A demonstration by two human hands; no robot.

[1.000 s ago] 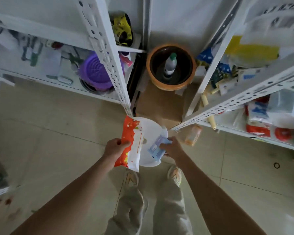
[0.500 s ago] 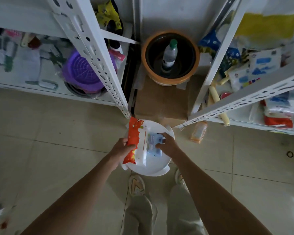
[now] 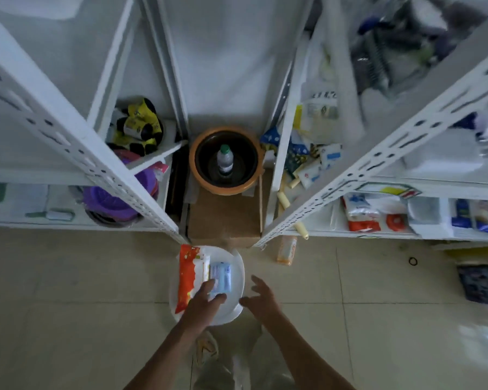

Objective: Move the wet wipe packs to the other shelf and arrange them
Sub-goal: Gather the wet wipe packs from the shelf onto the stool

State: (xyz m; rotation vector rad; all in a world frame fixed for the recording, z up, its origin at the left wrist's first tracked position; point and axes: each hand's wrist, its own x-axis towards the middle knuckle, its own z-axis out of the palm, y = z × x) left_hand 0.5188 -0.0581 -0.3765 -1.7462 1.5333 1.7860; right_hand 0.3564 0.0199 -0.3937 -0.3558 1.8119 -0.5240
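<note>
My left hand (image 3: pixel 206 302) grips two wet wipe packs side by side: a long orange-and-white pack (image 3: pixel 187 274) and a smaller blue pack (image 3: pixel 221 277). Its fingers lie over the lower ends of both. They are over a round white plastic piece (image 3: pixel 235 294) near the floor. My right hand (image 3: pixel 261 294) hovers just right of the packs, fingers spread, touching nothing. More wipe packs (image 3: pixel 361 213) lie on the low level of the right shelf (image 3: pixel 378 161).
A white slotted shelf (image 3: pixel 76 142) on the left carries purple baskets (image 3: pixel 110 201) and yellow-black packets (image 3: pixel 138 125). Between the shelves an orange pot (image 3: pixel 197 175) with a bottle (image 3: pixel 225 161) stands on a cardboard box (image 3: pixel 223 218). A small orange pack (image 3: pixel 286 250) lies on the tiled floor.
My right hand has let go of the blue pack and drawn back to the right. My left hand now has both packs. The view has tilted upward toward the shelves.
</note>
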